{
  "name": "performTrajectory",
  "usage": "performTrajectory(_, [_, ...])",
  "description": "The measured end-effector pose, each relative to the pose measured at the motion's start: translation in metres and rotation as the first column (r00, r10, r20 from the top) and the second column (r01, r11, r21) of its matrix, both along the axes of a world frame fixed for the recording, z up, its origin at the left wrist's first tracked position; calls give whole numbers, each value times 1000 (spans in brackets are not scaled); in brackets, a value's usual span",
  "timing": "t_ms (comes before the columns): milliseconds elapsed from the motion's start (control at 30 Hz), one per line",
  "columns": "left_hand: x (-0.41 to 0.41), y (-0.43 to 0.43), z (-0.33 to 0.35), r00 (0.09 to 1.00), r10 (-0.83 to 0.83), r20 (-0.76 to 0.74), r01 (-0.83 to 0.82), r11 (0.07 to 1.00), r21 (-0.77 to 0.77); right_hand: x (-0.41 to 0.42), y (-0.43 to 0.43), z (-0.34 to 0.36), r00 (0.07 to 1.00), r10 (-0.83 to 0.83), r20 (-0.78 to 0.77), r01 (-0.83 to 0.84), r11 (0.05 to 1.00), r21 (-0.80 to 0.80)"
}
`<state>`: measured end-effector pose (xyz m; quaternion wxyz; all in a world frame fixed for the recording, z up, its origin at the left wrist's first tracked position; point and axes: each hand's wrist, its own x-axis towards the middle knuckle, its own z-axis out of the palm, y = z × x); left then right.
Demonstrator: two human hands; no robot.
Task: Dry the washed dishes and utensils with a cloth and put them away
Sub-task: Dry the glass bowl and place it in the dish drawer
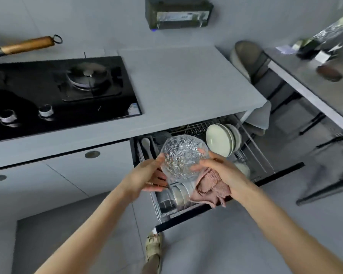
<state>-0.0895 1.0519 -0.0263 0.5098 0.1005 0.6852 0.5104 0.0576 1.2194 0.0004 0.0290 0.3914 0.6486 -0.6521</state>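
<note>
Head view: you've got the textured glass bowl (183, 156) up in both hands over the open dish drawer (196, 211), below the bench (178, 84) edge.

Handling call — it looks rigid, brittle and possibly wet, so expect it to be slick; the dimpled surface should give some bite. Probably moderate weight. Hold it by rim and underside on opposite sides, not with a one-sided pinch.

Left hand (147, 173): fingers curled partly closed, cupping the bowl's left wall and lower edge. Thumb lies on the near-left side of the glass; the other fingertips sit under and behind it, seen through the glass.

Right hand (219, 169): fingers spread on the bowl's right side, touching it, with the pink cloth (211, 186) bunched under the palm and hanging down just below the bowl. Can't tell how much cloth sits between those fingers and the glass.

White plates (222, 141) stand racked just beyond your right fingers — keep the bowl off them.
</note>
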Motion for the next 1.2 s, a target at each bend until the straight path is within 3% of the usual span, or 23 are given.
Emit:
performTrajectory(67, [-2, 15, -28, 979, -88, -186, 66, 990, -121, -4, 28, -7, 998, -21, 52, 20, 999, 31])
performTrajectory(133, [8, 26, -62, 829, -378, -413, 240, 906, -348, -4, 52, -13, 991, -59, 121, 50, 996, 72])
performTrajectory(167, [17, 31, -80, 734, -516, -443, 332, 840, -428, -3, 63, -17, 986, -71, 153, 58, 995, 84])
performTrajectory(233, [37, 44, -110, 602, -686, -408, 486, 721, -494, 2, 83, -26, 972, -80, 222, 64, 995, 78])
performTrajectory(367, [73, 74, -142, 425, -843, -330, 637, 538, -553, 15, 123, -43, 955, -28, 294, 30, 1000, -1])
performTrajectory(433, [89, 88, -149, 363, -875, -319, 646, 483, -590, 22, 145, -54, 950, 9, 311, -2, 1000, -26])
performTrajectory(533, [98, 103, -154, 241, -904, -354, 523, 428, -737, 32, 176, -65, 957, 98, 273, -80, 994, -74])
performTrajectory(633, [101, 109, -148, 248, -906, -342, 374, 416, -829, 41, 203, -68, 955, 155, 253, -135, 986, -94])
performTrajectory(800, [106, 113, -135, 388, -834, -391, 94, 458, -884, 51, 239, -72, 950, 220, 222, -193, 971, -137])
performTrajectory(933, [93, 124, -133, 454, -771, -446, -35, 485, -874, 47, 259, -78, 944, 252, 215, -223, 964, -146])
performTrajectory(1200, [39, 152, -138, 477, -659, -582, -259, 527, -809, 20, 284, -98, 954, 233, 189, -204, 965, -164])
